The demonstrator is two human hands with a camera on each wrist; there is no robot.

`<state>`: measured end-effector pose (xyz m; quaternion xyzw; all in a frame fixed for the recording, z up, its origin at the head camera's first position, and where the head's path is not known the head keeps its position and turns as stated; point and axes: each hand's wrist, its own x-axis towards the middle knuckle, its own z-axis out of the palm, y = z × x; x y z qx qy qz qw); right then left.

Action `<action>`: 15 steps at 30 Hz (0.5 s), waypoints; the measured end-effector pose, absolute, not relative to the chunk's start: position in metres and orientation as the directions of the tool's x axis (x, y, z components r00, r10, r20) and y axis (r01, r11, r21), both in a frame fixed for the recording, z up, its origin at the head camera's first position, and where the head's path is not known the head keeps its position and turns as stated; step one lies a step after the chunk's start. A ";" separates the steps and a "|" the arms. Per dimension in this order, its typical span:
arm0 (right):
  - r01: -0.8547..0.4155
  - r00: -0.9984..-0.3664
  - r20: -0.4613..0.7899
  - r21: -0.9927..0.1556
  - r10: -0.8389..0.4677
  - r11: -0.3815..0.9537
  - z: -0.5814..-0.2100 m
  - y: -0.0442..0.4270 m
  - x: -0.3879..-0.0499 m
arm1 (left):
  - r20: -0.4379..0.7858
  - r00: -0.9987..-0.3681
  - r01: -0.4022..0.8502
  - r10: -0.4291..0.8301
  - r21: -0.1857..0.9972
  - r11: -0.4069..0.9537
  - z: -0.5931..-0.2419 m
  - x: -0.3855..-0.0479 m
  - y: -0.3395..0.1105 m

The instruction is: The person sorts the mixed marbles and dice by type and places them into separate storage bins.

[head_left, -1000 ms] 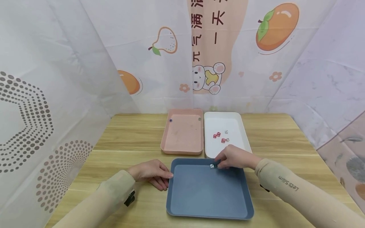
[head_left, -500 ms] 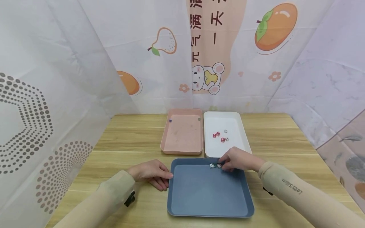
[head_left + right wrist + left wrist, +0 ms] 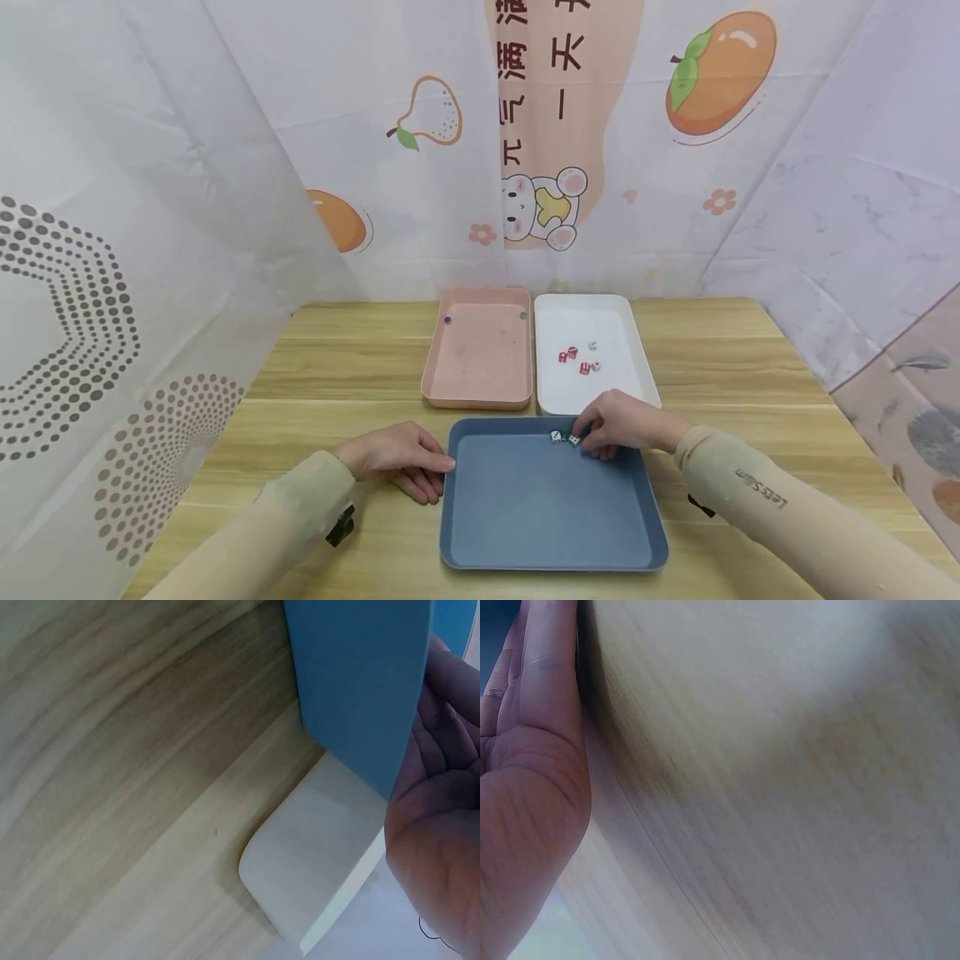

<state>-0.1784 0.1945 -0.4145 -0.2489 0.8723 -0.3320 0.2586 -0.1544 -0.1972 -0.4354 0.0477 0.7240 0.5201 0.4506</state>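
In the head view, a blue tray (image 3: 551, 508) lies at the front of the table. Near its far wall stand a white die (image 3: 556, 436), a small dark green piece (image 3: 565, 437) and a second white die (image 3: 573, 439). The thumb and index finger of my right hand (image 3: 624, 421) pinch this second die; the right wrist view shows the hand over the blue wall, fingertips hidden. My left hand (image 3: 397, 457) rests at the tray's left side, its thumb touching the rim. Its fingers look fairly straight in the left wrist view.
Behind the blue tray is a white tray (image 3: 637, 367) with red dice (image 3: 572, 353) and clear dice (image 3: 592, 345). To its left, a pink tray (image 3: 480, 367) contains a small blue piece (image 3: 447, 320) and a greenish one (image 3: 522, 316). A printed curtain (image 3: 465, 208) hangs behind.
My right hand has shifted slightly right along the far wall of the blue tray, uncovering the second white die, which has turned a little. My left hand has stayed put.
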 end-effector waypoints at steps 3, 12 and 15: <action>-0.263 -0.737 -0.286 -0.713 -0.612 0.649 -0.416 0.194 -0.179 | -0.603 -0.588 -0.400 0.539 0.796 0.454 -0.435 -0.154 -0.197; -0.275 -0.726 -0.283 -0.716 -0.627 0.642 -0.420 0.193 -0.180 | -0.604 -0.590 -0.398 0.535 0.795 0.458 -0.434 -0.154 -0.197; -0.268 -0.732 -0.295 -0.704 -0.614 0.658 -0.421 0.191 -0.180 | -0.604 -0.591 -0.398 0.535 0.795 0.457 -0.434 -0.153 -0.196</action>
